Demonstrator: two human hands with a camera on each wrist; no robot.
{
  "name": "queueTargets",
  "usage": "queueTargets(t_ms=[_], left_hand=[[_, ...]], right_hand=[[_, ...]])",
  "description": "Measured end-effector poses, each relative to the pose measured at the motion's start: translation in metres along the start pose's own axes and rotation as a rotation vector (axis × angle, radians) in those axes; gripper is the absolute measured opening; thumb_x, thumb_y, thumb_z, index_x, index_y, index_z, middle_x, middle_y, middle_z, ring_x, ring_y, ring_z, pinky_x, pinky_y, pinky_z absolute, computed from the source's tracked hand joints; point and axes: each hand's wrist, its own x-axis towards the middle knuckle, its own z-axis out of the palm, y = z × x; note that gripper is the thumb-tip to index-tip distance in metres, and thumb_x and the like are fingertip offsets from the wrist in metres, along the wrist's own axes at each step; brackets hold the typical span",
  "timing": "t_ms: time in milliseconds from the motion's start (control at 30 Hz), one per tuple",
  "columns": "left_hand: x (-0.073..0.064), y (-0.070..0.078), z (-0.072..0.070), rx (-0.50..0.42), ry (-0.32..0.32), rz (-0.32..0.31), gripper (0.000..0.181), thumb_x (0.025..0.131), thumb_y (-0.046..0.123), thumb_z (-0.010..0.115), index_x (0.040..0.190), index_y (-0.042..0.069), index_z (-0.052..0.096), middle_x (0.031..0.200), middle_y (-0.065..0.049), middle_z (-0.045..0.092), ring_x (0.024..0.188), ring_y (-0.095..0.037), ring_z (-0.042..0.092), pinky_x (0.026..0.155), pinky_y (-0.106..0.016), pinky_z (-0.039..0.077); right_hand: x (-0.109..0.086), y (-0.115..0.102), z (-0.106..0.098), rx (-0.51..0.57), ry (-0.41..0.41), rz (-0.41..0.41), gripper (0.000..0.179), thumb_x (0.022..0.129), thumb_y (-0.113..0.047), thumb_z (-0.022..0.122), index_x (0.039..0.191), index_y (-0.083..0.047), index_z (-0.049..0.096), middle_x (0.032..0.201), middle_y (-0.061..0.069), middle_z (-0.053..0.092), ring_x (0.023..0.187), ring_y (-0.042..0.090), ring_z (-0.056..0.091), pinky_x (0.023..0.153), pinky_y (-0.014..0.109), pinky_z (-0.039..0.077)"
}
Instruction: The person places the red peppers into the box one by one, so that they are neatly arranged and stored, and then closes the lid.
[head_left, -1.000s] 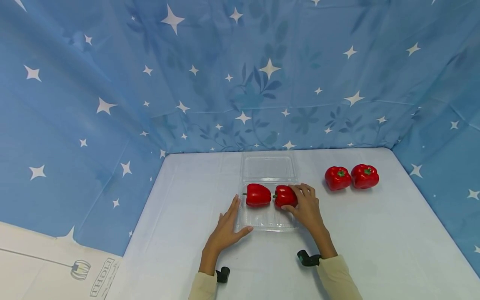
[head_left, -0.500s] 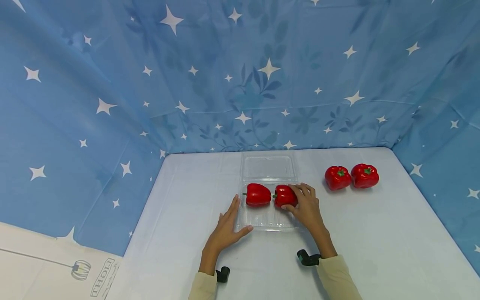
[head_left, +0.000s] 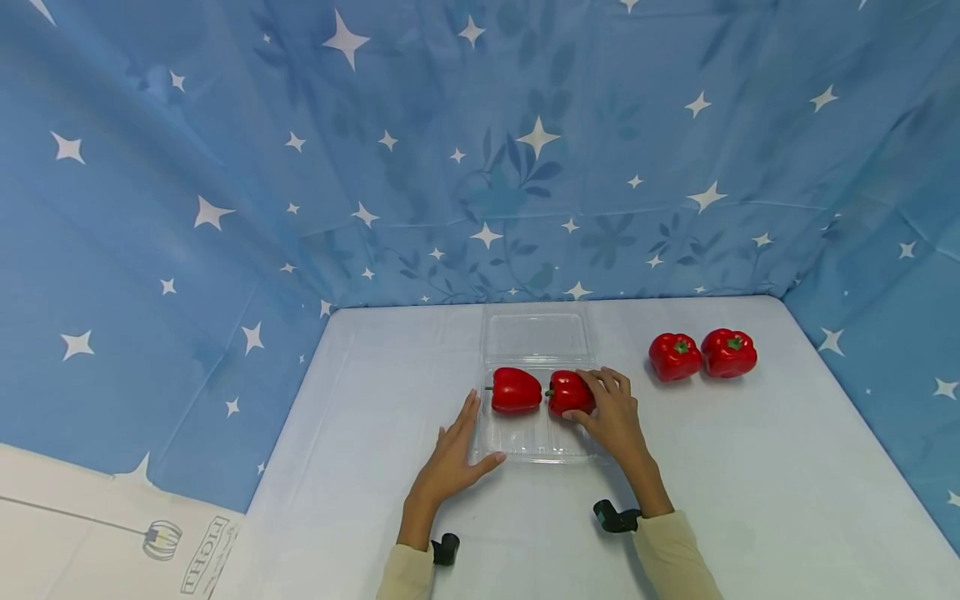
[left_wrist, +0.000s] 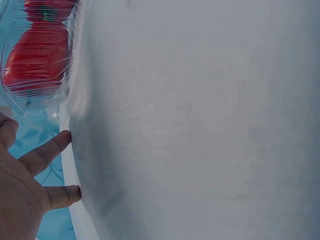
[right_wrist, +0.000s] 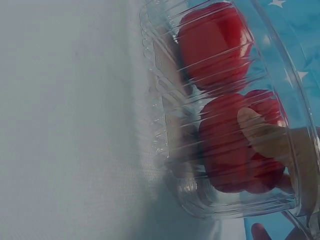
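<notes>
A clear plastic clamshell container [head_left: 517, 442] lies with its lid [head_left: 536, 333] folded back towards the curtain. Two red bell peppers lie on their sides in its back half. The left pepper [head_left: 516, 391] has its stem pointing left. My right hand [head_left: 613, 412] grips the right pepper [head_left: 567, 393], thumb in front and fingers behind. Through the ribbed wall in the right wrist view, the thumb [right_wrist: 265, 132] presses on that pepper. My left hand [head_left: 452, 462] rests at the container's left side with fingers straight. In the left wrist view, the left hand's fingers [left_wrist: 47, 152] are spread.
Two more red bell peppers, one [head_left: 675, 357] beside the other [head_left: 729, 353], stand stem up at the table's back right. A blue star-patterned curtain [head_left: 480, 150] hangs behind and along both sides of the white table [head_left: 360, 417].
</notes>
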Motion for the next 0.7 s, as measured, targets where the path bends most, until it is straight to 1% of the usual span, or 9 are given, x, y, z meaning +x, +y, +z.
queueTargets(t_ms=[300,500,700], left_hand=[[0.0011,-0.0009,0.0004,0.002,0.002,0.007,0.098,0.084,0.061,0.063,0.158,0.028,0.007,0.164,0.016,0.002,0.152,-0.022,0.018,0.113,-0.072,0.013],[0.0009,-0.0011,0.0005,0.005,0.000,0.009,0.099,0.084,0.065,0.061,0.159,0.028,0.008,0.164,0.016,0.001,0.152,-0.023,0.018,0.113,-0.071,0.014],[0.0000,-0.0016,0.0003,-0.001,0.007,0.013,0.098,0.084,0.065,0.061,0.159,0.026,0.010,0.164,0.016,0.002,0.152,-0.023,0.018,0.114,-0.071,0.014]], right_hand=[[-0.0011,0.0002,-0.0007,0.006,0.001,-0.005,0.080,0.073,-0.027,0.086,0.142,-0.012,0.049,0.140,0.020,0.047,0.135,0.040,0.030,0.099,0.070,0.038],[-0.0013,0.0013,-0.0019,0.027,0.000,-0.010,0.080,0.073,-0.026,0.086,0.142,-0.012,0.048,0.141,0.018,0.047,0.135,0.038,0.030,0.102,0.070,0.036],[-0.0016,0.0031,-0.0052,0.065,0.002,-0.039,0.078,0.075,-0.026,0.085,0.142,-0.011,0.049,0.141,0.018,0.045,0.134,0.038,0.031,0.104,0.067,0.038]])
